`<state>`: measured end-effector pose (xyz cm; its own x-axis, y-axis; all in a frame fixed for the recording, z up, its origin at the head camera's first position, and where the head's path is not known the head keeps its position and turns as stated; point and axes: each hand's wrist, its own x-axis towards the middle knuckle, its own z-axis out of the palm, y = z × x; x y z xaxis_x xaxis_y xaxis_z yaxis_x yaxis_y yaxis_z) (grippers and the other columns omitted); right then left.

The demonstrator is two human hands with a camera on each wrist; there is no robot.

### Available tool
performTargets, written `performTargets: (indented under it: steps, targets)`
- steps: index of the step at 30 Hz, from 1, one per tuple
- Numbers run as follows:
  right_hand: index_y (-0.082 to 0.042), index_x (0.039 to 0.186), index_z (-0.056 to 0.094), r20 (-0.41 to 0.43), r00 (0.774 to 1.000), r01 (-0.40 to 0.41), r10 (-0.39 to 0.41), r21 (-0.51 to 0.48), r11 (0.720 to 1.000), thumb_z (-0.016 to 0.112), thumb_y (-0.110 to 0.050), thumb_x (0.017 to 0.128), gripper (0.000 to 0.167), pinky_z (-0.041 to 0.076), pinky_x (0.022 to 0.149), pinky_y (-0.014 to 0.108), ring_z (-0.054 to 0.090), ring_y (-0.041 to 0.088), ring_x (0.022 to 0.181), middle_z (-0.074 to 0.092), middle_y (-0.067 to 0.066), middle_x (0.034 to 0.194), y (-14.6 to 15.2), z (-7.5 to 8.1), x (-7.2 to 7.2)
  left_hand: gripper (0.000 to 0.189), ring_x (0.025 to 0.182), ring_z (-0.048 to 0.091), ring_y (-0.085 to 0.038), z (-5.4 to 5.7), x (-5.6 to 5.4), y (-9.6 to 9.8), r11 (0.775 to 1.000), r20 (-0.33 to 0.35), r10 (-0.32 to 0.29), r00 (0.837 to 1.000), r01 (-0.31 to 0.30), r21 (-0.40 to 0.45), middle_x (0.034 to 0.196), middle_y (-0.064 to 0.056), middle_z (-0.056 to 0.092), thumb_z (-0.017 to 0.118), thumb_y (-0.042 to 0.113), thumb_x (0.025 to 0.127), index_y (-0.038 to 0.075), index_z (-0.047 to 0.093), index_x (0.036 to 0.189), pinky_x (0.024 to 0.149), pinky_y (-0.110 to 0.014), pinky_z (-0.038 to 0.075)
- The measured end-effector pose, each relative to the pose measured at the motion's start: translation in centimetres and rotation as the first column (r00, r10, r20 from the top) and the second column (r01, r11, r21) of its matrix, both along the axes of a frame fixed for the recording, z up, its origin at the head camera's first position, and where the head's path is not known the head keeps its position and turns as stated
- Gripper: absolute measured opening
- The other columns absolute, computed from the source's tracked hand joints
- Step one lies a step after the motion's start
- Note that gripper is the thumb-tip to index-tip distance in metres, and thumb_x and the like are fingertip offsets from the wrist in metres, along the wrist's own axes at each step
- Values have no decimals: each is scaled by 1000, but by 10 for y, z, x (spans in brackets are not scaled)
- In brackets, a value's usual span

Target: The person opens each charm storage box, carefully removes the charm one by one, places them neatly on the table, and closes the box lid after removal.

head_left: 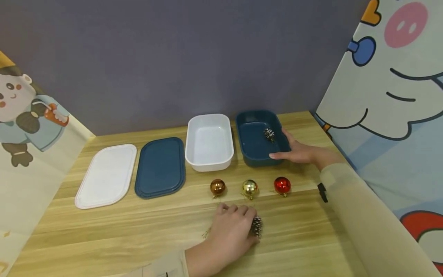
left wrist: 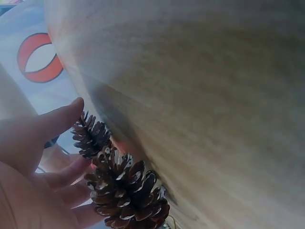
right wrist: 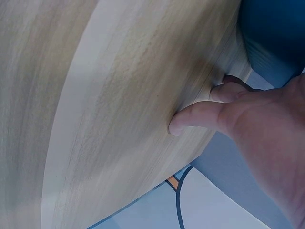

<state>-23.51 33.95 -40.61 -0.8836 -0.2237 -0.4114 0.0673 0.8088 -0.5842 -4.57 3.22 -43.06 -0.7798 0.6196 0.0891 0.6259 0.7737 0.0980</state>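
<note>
My left hand (head_left: pixel 232 231) is low over the front of the table, its fingers curled around a pine cone (head_left: pixel 256 227). In the left wrist view this pine cone (left wrist: pixel 90 136) sits between thumb and fingers. A larger pine cone (left wrist: pixel 131 193) lies closer to the camera, by the other fingers; the hand hides it in the head view. My right hand (head_left: pixel 299 152) rests at the front right corner of the dark blue container (head_left: pixel 249 159), thumb along the front and fingers along the side. Inside that container lies another pine cone (head_left: pixel 268 134).
A white container (head_left: pixel 209 167) stands left of the blue one. Further left lie a blue lid (head_left: pixel 160 167) and a white lid (head_left: pixel 107 175). A brown ball (head_left: pixel 217 187), a gold ball (head_left: pixel 250 188) and a red ball (head_left: pixel 282 186) line up before the containers. A grey wall (head_left: pixel 155 69) rises behind.
</note>
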Motion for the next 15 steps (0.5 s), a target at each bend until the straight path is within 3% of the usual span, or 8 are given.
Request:
performTargets:
  steps: [6,15]
  targets:
    - [-27,165,-33,-1,1000,3,-3,-3,1000,68,-70,94,130,15,124,80,-1,61,160,-18,31,175,0,1,0,66,100,72,-19,0,1,0,1000,-32,11,999,-11,-9,119,3,78,87,64,79,20,69,125,95,-49,50]
    - [-27,164,-33,6,1000,-2,2,-6,1000,67,-71,94,130,15,124,79,-1,61,160,-18,30,175,-2,0,1,65,102,73,-22,-1,2,-1,1000,-13,19,1000,-19,-6,123,3,78,87,63,79,21,68,124,97,-53,50]
